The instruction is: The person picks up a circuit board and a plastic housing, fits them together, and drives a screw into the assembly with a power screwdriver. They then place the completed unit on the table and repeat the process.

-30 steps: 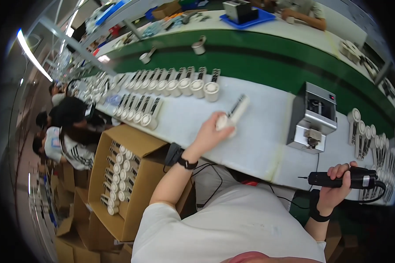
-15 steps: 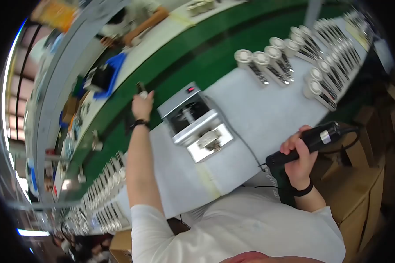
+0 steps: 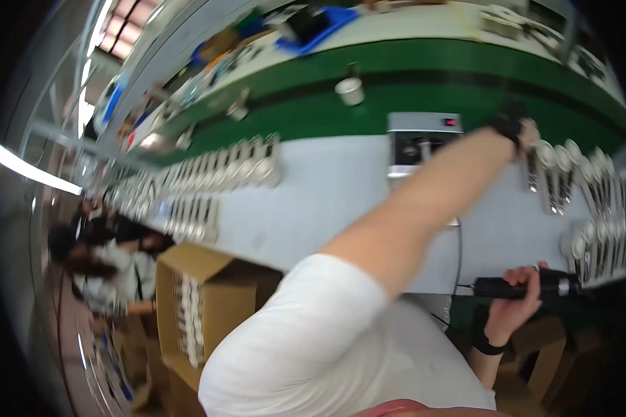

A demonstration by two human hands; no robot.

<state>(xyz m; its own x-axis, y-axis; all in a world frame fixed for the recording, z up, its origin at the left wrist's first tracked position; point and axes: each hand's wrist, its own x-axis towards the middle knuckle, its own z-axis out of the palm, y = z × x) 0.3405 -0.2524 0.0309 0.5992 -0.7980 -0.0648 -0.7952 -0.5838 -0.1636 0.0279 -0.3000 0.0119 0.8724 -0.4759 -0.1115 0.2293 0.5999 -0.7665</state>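
Right grip (image 3: 518, 295): closed round black handheld tool (image 3: 528, 286) at table (image 3: 313, 201) edge
Left grip (image 3: 525, 132): blurred, cannot tell; beside white cylinders (image 3: 577, 174)
Around: grey machine (image 3: 421, 139); cardboard box (image 3: 195, 299)
Change: left arm swung rightward past machine

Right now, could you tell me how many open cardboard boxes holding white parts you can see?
1: the open cardboard box sits below the near edge of the white worktable, at the person's lower left, with white parts in rows inside. More boxes may be hidden beneath it.

Left hand (image 3: 525, 132) has swung rightward to the row of silver parts (image 3: 570, 174)
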